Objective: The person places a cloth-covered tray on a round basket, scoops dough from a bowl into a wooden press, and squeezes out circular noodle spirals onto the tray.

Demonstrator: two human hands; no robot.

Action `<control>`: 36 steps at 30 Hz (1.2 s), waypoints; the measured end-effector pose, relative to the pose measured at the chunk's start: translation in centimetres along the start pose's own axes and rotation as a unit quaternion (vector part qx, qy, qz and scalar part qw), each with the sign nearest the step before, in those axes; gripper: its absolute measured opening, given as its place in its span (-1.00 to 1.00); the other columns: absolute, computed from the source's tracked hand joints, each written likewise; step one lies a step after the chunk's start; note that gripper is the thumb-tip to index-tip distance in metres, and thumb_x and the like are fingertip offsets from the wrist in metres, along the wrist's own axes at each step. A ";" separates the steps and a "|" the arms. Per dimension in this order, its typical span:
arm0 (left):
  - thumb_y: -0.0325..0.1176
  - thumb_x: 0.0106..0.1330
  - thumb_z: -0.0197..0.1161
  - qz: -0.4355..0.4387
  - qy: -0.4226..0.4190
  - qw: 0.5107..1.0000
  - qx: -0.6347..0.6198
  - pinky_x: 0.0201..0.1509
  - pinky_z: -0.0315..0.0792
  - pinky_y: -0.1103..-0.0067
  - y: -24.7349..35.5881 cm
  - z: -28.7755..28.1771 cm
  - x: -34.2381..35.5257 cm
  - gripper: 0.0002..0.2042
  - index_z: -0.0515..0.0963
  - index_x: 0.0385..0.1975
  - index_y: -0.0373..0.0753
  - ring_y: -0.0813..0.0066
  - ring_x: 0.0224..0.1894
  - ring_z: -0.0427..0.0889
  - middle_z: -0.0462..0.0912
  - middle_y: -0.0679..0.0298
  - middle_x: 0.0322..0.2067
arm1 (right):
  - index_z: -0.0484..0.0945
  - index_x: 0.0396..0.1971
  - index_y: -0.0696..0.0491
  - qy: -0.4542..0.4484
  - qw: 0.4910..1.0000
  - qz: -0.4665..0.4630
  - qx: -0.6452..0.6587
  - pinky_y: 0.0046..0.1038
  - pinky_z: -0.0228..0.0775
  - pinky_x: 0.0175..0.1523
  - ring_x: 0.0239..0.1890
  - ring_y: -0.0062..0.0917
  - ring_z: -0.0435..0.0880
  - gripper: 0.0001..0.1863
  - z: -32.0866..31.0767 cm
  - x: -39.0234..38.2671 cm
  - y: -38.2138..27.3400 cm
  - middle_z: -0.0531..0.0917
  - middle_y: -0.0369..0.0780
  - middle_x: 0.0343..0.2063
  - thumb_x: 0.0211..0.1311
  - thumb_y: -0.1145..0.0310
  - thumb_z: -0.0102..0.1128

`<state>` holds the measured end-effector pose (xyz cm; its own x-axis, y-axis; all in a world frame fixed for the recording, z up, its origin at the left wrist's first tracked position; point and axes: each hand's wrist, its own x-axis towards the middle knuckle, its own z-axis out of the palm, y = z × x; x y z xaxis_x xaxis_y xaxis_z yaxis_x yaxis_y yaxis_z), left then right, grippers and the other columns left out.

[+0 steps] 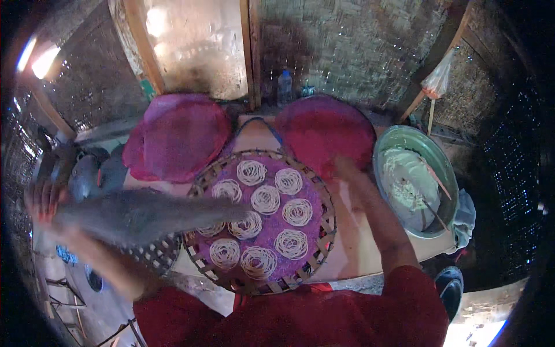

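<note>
The left hand [46, 202] is gripping the edge of a grey lid [144, 214], blurred with motion, its fingers curled over the rim at the far left. The lid is stretching from that hand toward the woven tray [324, 231], its far tip overlapping the tray's left side. On the tray a purple cloth [272, 231] is lying, carrying coils of white noodles [266, 199]. The right hand [346, 170] is resting at the tray's upper right rim, just beside a red mat [324, 130]; how far it is open I cannot tell. A green basin [445, 168] of white dough is sitting to the right on the table [352, 248].
</note>
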<state>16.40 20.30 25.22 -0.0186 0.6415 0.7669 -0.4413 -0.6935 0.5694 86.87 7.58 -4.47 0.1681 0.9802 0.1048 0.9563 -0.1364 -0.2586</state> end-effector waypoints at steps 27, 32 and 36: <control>-0.06 0.42 -0.30 0.006 0.262 0.965 0.030 -0.83 0.10 0.74 14.3 -1.2 -18.5 -0.58 0.16 -0.71 -0.07 0.70 -0.89 0.11 0.19 0.44 -0.89 | 0.53 -0.19 0.05 0.212 0.923 -0.310 -0.076 -0.23 0.37 -0.11 -0.24 -0.19 0.54 -0.64 -23.0 -4.0 -29.8 0.58 -0.11 -0.27 -0.11 0.48 0.10; -0.05 0.42 -0.30 -0.018 0.221 0.975 0.007 -0.82 0.11 0.73 12.9 -3.8 -17.8 -0.57 0.17 -0.71 -0.07 0.69 -0.89 0.12 0.18 0.43 -0.89 | 0.47 -0.09 0.04 0.105 0.915 -0.370 -0.121 -0.26 0.29 -0.06 -0.16 -0.35 0.47 -0.54 -16.1 -12.4 -31.9 0.52 -0.19 -0.17 -0.12 0.35 0.12; -0.05 0.41 -0.27 -0.022 0.172 0.985 -0.007 -0.79 0.13 0.73 13.5 -5.4 -17.4 -0.58 0.19 -0.71 -0.08 0.69 -0.89 0.10 0.16 0.44 -0.89 | 0.51 -0.11 -0.02 0.027 0.938 -0.340 -0.069 -0.30 0.29 -0.11 -0.20 -0.40 0.51 -0.52 -9.6 -16.7 -31.8 0.56 -0.23 -0.20 -0.20 0.35 0.17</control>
<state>5.92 1.57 17.98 -0.3016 0.7455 0.5944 -0.4615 -0.6596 0.5932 55.93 -5.88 11.27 -0.4828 0.8396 0.2490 0.8683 0.4960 0.0111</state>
